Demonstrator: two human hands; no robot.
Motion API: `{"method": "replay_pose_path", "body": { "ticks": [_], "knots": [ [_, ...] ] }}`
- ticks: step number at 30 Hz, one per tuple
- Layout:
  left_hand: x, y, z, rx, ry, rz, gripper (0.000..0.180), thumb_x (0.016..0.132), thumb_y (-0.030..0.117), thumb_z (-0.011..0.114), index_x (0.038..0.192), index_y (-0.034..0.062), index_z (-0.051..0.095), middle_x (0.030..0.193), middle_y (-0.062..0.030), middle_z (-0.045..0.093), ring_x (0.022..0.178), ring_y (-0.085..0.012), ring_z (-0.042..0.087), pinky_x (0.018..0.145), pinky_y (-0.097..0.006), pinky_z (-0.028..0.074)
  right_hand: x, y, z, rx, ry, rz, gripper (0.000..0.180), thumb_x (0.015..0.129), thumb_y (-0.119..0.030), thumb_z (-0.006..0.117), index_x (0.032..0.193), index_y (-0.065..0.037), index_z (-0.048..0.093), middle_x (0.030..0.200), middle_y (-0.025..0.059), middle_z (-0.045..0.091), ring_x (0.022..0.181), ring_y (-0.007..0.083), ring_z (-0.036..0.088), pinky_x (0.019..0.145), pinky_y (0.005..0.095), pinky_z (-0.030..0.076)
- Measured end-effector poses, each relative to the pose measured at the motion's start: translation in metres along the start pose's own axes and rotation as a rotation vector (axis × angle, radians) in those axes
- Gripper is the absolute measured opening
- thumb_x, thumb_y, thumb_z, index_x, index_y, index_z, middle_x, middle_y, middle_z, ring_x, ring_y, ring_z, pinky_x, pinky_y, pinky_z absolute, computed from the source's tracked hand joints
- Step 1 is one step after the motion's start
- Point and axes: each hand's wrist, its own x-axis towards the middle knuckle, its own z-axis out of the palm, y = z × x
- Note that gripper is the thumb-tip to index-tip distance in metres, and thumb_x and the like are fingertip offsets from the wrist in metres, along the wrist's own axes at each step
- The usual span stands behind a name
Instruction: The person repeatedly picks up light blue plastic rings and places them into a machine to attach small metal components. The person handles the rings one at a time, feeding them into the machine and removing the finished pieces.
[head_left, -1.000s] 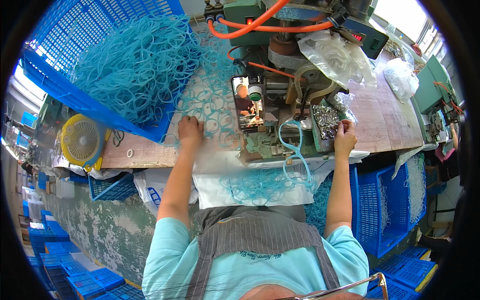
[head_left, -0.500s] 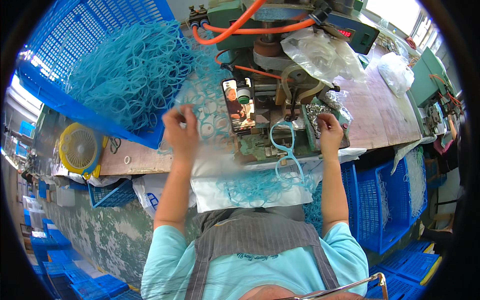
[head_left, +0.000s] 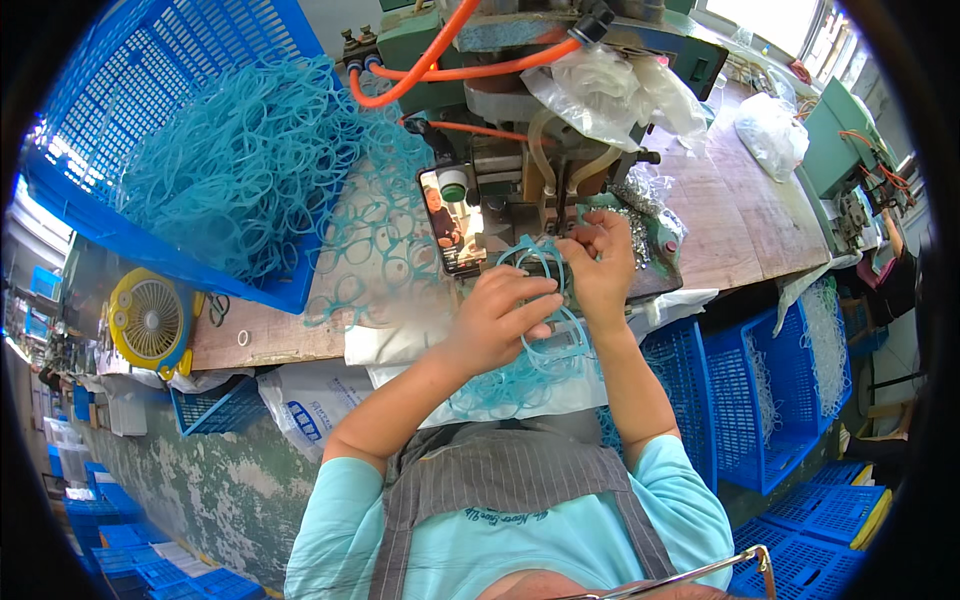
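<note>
My left hand is closed around a translucent blue eyeglass frame, in front of the bench press. Its fingers wrap over the rims, hiding part of them. My right hand meets the frame's upper part from the right, thumb and forefinger pinched together. Anything small between those fingertips is too hidden to make out. Right behind that hand lies a heap of small shiny metal parts. Below my hands, more blue eyeglass frames lie on a white cloth over my lap.
A big blue crate full of blue frames tilts at the left, with loose frames spread beside it. A phone leans by the press. Orange hoses loop above. A yellow fan stands far left; blue crates sit lower right.
My left hand has come from the loose frames on the left to the middle and now grips the eyeglass frame. My right hand has moved left from the metal parts to the frame.
</note>
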Motion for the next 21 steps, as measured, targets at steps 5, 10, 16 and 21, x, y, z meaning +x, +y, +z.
{"method": "replay_pose_path", "body": {
  "ticks": [5, 10, 16, 21],
  "knots": [
    [-0.002, 0.006, 0.002, -0.046, 0.025, 0.085, 0.032, 0.089, 0.033, 0.061, 0.105, 0.0051, 0.066, 0.106, -0.0124, 0.065, 0.090, -0.0287, 0.063, 0.085, -0.043, 0.049, 0.001, 0.001, 0.014, 0.132, 0.014, -0.025, 0.042, 0.075, 0.003, 0.070, 0.111, -0.002, 0.048, 0.080, 0.0043, 0.063, 0.072, 0.0080, 0.057, 0.066, 0.0223, 0.047],
    [0.007, 0.000, 0.004, -0.081, 0.006, 0.100, 0.030, 0.090, 0.031, 0.062, 0.104, 0.0054, 0.066, 0.102, -0.0112, 0.066, 0.092, -0.0283, 0.063, 0.087, -0.044, 0.049, 0.002, -0.003, 0.006, 0.084, -0.056, 0.011, 0.045, 0.074, 0.007, 0.068, 0.113, -0.002, 0.047, 0.084, 0.0020, 0.057, 0.078, 0.0093, 0.055, 0.072, 0.0230, 0.046],
    [0.028, -0.017, -0.027, -0.077, 0.415, -0.531, 0.015, 0.096, 0.012, 0.054, 0.106, 0.0037, 0.062, 0.105, -0.0112, 0.066, 0.099, -0.0248, 0.061, 0.083, -0.035, 0.049, 0.005, 0.000, 0.009, 0.089, -0.032, 0.003, 0.043, 0.074, 0.003, 0.071, 0.111, -0.002, 0.048, 0.082, 0.0057, 0.066, 0.073, 0.0081, 0.059, 0.068, 0.0217, 0.047],
    [0.029, -0.017, -0.034, -0.046, 0.321, -0.214, 0.023, 0.097, 0.019, 0.053, 0.101, -0.0002, 0.065, 0.099, -0.0126, 0.068, 0.092, -0.0248, 0.063, 0.084, -0.037, 0.049, -0.003, 0.010, 0.016, 0.145, 0.017, -0.040, 0.043, 0.074, 0.008, 0.069, 0.112, -0.002, 0.049, 0.082, 0.0042, 0.060, 0.074, 0.0106, 0.058, 0.069, 0.0252, 0.048]
  ]
}}
